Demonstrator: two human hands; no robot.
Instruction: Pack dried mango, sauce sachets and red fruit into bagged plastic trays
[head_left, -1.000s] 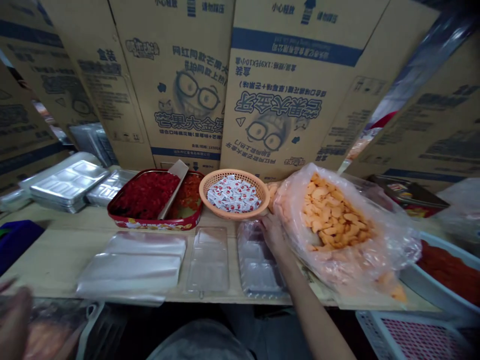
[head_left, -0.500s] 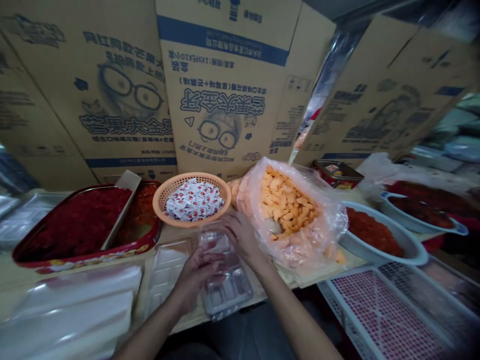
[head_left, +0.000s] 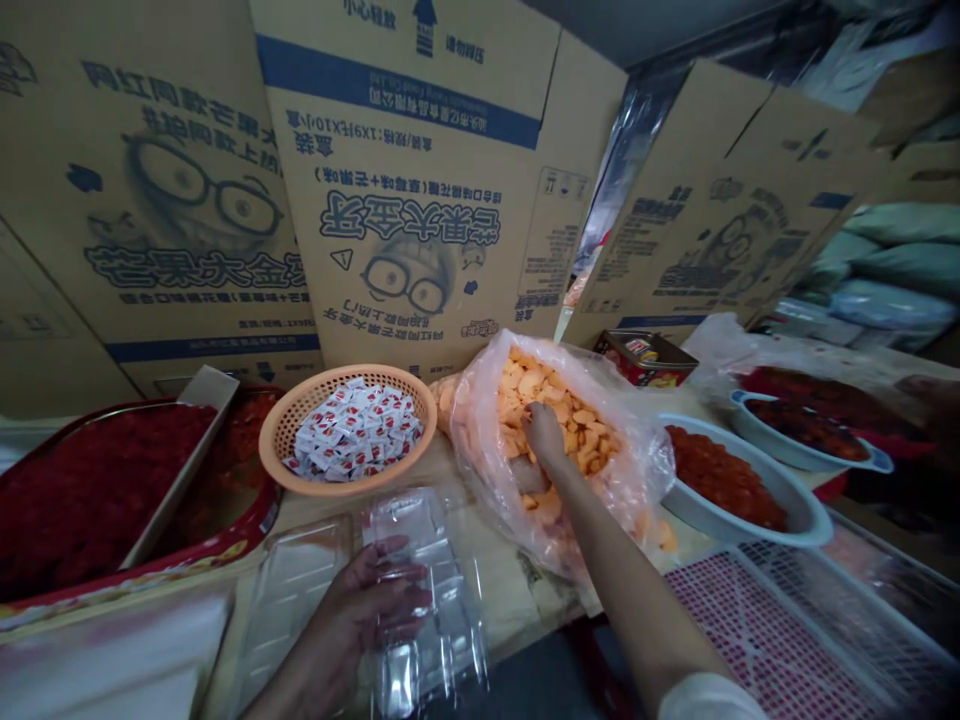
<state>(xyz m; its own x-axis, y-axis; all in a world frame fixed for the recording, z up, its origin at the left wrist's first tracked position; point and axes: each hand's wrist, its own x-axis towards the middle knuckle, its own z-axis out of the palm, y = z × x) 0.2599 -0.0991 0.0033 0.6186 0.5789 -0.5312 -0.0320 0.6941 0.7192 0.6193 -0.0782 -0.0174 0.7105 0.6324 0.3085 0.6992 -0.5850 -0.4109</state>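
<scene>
My left hand (head_left: 379, 600) is over a clear plastic compartment tray (head_left: 431, 560) at the table's front edge, its fingers stretched out and apart against the tray's left side. My right hand (head_left: 545, 437) reaches into an open clear plastic bag (head_left: 480, 460) full of orange crescent-shaped candy pieces (head_left: 589, 425). Its fingers are curled down among the pieces, and whatever they hold is hidden. Left of the bag is an orange perforated basket (head_left: 274, 445) heaped with small white-and-red sachets (head_left: 356, 430). Another clear tray (head_left: 292, 570) lies left of the first.
A red tin (head_left: 97, 490) of dark red pieces, split by a divider, stands at left. To the right are a pale blue basin (head_left: 814, 525) of orange-red pieces, a smaller bowl (head_left: 874, 462) and a mesh crate (head_left: 772, 620). Cardboard boxes (head_left: 442, 180) line the back.
My right hand has moved from the clear tray up and right into the bag of orange pieces. My left hand stays at the tray. The view has shifted somewhat.
</scene>
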